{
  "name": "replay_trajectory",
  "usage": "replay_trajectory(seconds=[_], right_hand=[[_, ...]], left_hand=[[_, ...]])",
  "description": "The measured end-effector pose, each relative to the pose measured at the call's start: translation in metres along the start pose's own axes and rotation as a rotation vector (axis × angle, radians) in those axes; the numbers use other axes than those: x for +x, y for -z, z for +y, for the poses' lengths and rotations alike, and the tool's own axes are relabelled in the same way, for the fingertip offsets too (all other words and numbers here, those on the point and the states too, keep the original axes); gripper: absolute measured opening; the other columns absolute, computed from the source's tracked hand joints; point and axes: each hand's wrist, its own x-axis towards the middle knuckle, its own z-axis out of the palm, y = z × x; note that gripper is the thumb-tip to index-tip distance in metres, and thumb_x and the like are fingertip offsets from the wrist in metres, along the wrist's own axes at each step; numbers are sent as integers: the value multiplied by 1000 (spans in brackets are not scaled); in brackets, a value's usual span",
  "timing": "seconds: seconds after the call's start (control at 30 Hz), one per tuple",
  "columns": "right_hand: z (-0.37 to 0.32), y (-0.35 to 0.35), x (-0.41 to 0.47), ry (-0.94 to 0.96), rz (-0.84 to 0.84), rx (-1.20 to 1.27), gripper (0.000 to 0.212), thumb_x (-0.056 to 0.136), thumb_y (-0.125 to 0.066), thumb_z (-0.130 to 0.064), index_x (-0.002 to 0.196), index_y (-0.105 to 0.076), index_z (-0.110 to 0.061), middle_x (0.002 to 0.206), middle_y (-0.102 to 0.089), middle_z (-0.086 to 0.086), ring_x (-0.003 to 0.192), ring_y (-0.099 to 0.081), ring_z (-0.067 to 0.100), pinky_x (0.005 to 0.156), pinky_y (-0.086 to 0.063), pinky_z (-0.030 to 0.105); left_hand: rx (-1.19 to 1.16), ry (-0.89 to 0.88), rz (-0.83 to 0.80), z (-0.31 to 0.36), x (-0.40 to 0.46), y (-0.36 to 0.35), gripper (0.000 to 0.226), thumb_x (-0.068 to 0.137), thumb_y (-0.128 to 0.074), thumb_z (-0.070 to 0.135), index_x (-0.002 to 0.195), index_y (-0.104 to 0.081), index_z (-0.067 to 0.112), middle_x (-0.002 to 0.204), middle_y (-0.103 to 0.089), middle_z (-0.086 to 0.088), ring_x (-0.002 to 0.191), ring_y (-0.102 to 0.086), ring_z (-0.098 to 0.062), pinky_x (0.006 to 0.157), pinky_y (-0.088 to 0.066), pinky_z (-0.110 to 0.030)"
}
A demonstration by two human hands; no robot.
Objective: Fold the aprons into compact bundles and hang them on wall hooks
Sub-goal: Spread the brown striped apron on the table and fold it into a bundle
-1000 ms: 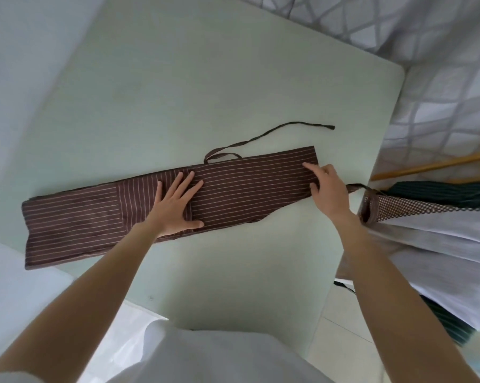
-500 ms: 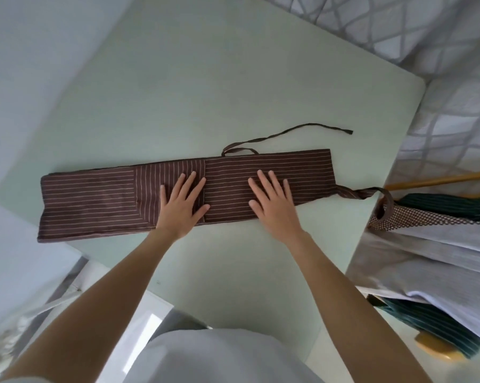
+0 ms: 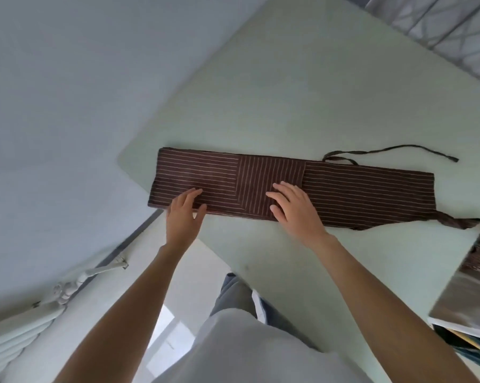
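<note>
- One table (image 3: 302, 87), pale green, carries everything; its near-left corner sits just beside the strip's left end, so that end lies close to the edge.
- One brown striped apron (image 3: 357, 193) lies flat across the table as a long narrow strip, already folded lengthwise. Judgement: next comes folding or rolling it end to end into a bundle.
- Pocket panel (image 3: 270, 178) with stripes running crosswise sits left of centre, facing up.
- Right hand (image 3: 294, 208) presses flat on the strip beside the pocket panel, fingers straight and spread, its grip loose, holding nothing. Likely pinning the cloth so it doesn't slide.
- Left hand (image 3: 184, 214) rests on the near edge by the left end, fingers straight, thumb off the cloth, nothing pinched yet. Looks placed to lift that end.
- One tie (image 3: 393, 152) trails loose past the far edge; another strap (image 3: 454, 113) runs off the right end, twisted. Both need tucking before hanging.
</note>
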Motion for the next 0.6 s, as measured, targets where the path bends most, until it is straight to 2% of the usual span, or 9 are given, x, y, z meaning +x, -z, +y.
replay_trajectory(seconds=[0.07, 0.1, 0.17, 0.27, 0.33, 0.43, 0.47, 0.53, 0.6], right_hand=[[-30, -17, 21, 51, -121, -40, 44, 97, -39, -35, 138, -45, -20, 151, -33, 9, 142, -21, 30, 114, -19, 56], [-43, -26, 31, 44, -176, -83, 46, 98, -41, -37, 142, -38, -25, 155, -22, 7, 144, -12, 31, 113, -10, 60], [-45, -35, 31, -49, -268, -163, 53, 98, -36, -45, 147, -20, -35, 159, -1, 1, 145, 6, 32, 108, 5, 63], [-43, -48, 19, -110, -366, -246, 57, 98, -27, -51, 146, 3, -42, 157, 15, -3, 142, 20, 29, 107, 10, 62], [-41, -52, 7, -111, -374, -231, 57, 95, -19, -58, 145, 6, -45, 157, 17, -5, 141, 24, 26, 107, 14, 60], [-41, -55, -10, -113, -347, -139, 63, 85, -3, -64, 145, 0, -45, 154, 18, -10, 138, 27, 20, 104, 20, 55], [-42, -55, -12, -119, -317, -64, 64, 86, -7, -63, 146, -7, -43, 155, 15, -12, 139, 25, 17, 105, 21, 53], [-43, -51, -14, -154, -215, 159, 57, 92, -25, -55, 145, -28, -34, 157, -1, -8, 143, 14, 13, 110, 18, 51], [-39, -40, -16, -221, -82, 412, 43, 96, -42, -37, 137, -45, -23, 155, -21, -2, 144, -7, 14, 116, 0, 48]], left_hand=[[-3, 188, 106, -24, 1, 15, 45, 92, -55, 34, 132, -48, 17, 142, -42, -7, 133, -33, -27, 110, -28, -48], [-29, 293, 148, -36, 3, 23, 49, 91, -56, 36, 134, -45, 17, 145, -38, -9, 135, -30, -29, 110, -27, -49], [-113, 454, 176, -38, 10, 33, 58, 89, -59, 38, 138, -38, 14, 147, -32, -12, 134, -29, -32, 107, -30, -49], [-280, 605, 141, -46, 20, 46, 61, 88, -63, 35, 137, -37, 10, 133, -50, -14, 120, -50, -30, 99, -40, -42], [-313, 645, 92, -49, 19, 50, 55, 86, -65, 34, 130, -44, 9, 123, -61, -13, 111, -58, -28, 95, -44, -39], [-403, 647, 69, -43, 10, 55, 39, 86, -65, 29, 118, -58, 6, 113, -66, -11, 99, -61, -22, 87, -47, -33], [-447, 621, 67, -37, 7, 57, 34, 87, -63, 28, 114, -61, 7, 110, -67, -9, 93, -61, -19, 83, -48, -30], [-538, 528, 111, -13, 1, 64, 24, 88, -61, 28, 106, -63, 12, 101, -67, -3, 84, -60, -12, 74, -47, -21], [-646, 411, 158, 22, -2, 70, 11, 87, -62, 25, 95, -64, 19, 88, -65, 7, 77, -59, -4, 65, -43, -14]])
